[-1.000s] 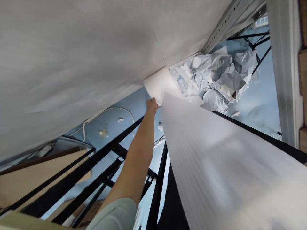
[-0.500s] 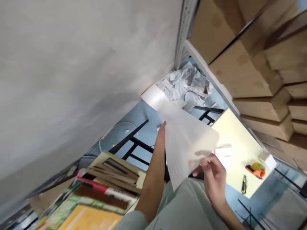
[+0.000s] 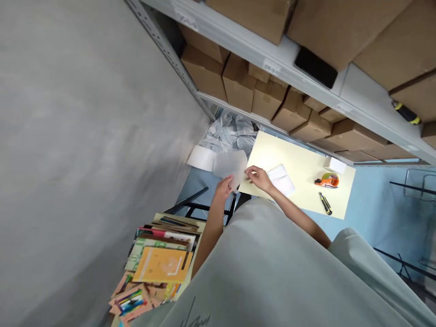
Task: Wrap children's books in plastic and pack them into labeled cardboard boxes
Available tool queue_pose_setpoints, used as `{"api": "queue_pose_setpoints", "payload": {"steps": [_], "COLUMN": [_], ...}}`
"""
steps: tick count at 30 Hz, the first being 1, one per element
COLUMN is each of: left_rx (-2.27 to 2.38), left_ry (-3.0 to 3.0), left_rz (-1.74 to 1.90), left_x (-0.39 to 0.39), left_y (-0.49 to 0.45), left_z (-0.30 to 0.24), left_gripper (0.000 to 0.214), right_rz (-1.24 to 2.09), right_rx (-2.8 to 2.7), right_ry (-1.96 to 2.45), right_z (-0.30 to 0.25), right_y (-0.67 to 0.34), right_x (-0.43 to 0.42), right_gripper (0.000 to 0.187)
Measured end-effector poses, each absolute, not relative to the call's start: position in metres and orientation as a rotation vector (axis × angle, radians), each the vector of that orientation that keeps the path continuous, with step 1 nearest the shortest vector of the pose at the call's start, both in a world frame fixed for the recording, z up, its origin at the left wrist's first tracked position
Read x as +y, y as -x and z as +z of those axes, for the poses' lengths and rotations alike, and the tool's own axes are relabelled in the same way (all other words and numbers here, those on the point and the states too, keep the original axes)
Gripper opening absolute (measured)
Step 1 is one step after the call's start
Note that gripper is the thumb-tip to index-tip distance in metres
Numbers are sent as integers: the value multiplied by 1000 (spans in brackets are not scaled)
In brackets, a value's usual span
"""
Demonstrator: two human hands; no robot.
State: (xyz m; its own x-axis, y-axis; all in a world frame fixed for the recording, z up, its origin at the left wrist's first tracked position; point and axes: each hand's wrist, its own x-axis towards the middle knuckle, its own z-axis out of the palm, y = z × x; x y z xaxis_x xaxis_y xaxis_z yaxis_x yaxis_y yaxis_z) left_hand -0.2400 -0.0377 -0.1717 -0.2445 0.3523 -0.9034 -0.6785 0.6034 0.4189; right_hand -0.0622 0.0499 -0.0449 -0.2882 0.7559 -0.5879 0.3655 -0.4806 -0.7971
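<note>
Both my hands hold a thin white foam sheet [image 3: 230, 164] over the left edge of a pale yellow table [image 3: 303, 170]. My left hand [image 3: 224, 187] grips its lower left edge, fingers closed. My right hand [image 3: 258, 177] pinches its right edge. The sheet runs back to a white foam roll [image 3: 201, 158] standing on the blue floor by the wall. A white packet [image 3: 281, 180] lies on the table just right of my right hand.
An orange tape dispenser [image 3: 325, 181], a utility knife [image 3: 325, 204] and a small white box [image 3: 334, 165] lie on the table's right part. Stacked books [image 3: 160, 259] sit at lower left. Crumpled paper [image 3: 230, 132] is piled below shelves of cardboard boxes [image 3: 259, 97]. A grey wall [image 3: 85, 136] fills the left.
The view has swung up and away from the floor. The foam sheet, first stretched close to the camera, is now a small piece held by both hands at the table edge.
</note>
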Motion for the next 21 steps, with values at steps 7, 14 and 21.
{"api": "queue_pose_setpoints", "payload": {"steps": [7,14,21], "left_rx": [1584,1747,1739], "left_ry": [338,-245,-306], "left_rz": [1064,566,411], "left_x": [-25,-28,-22], "left_y": [215,119,31], "left_z": [-136,-143,-179], "left_gripper": [41,50,26], "right_rz": [1394,1205,1310], "right_rx": [-1551,-1634,-1592], "right_ry": [2047,2501,2467], "right_z": [-66,-118,-156], "right_y": [-85,-160,-163], "right_x": [34,13,23], "right_gripper": [14,41,25]}}
